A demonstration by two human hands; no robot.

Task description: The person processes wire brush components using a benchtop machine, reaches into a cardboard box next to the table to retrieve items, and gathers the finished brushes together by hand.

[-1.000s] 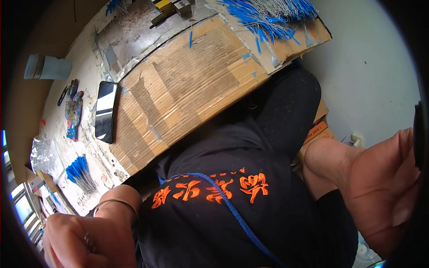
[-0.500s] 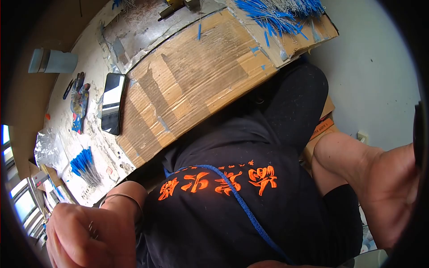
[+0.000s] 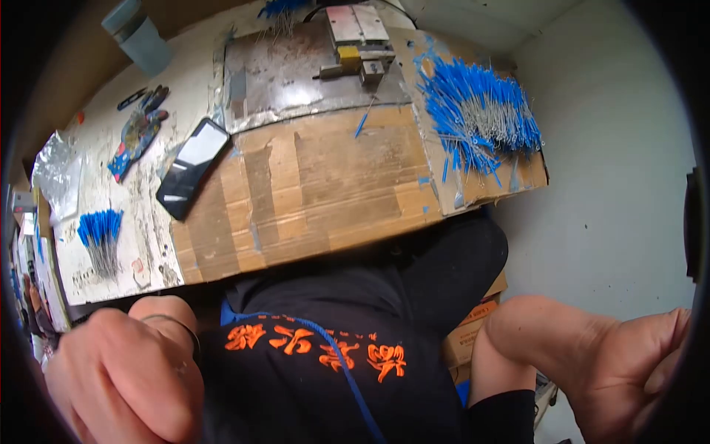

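View from a head-worn camera over a person's lap, in a dark shirt with orange lettering, towards a table [image 3: 144, 233] beyond the knees. Both hands were off the table, close to the camera. The left hand [image 3: 122, 362], at near left, showed its back with the fingers curled under; whether its grip pinched anything could not be told. The right hand [image 3: 636, 362], at near right, showed part of its palm, but its fingers ran into the dark edge of the view, so its grip could not be told either

On the table, nearest the left hand, lay a small bundle of blue-ended wire pieces [image 3: 102, 235], blue ends pointing far, wires near. A large pile of similar pieces [image 3: 481, 111] covered the far right corner. One single piece [image 3: 361, 126] lay between, at the far edge of a cardboard sheet [image 3: 347, 170], just in front of a metal fixture [image 3: 359, 33]. A phone [image 3: 194, 166] rested at the left edge of the cardboard, with a patterned glove [image 3: 139, 140] farther left

The step in hand seemed to be a pause: neither hand touched the pieces. As a judgement, handling them would call for bringing a hand forward over the table's near edge and freeing one thin piece without dragging its neighbours; the single piece, lying apart, looked the easiest to pinch
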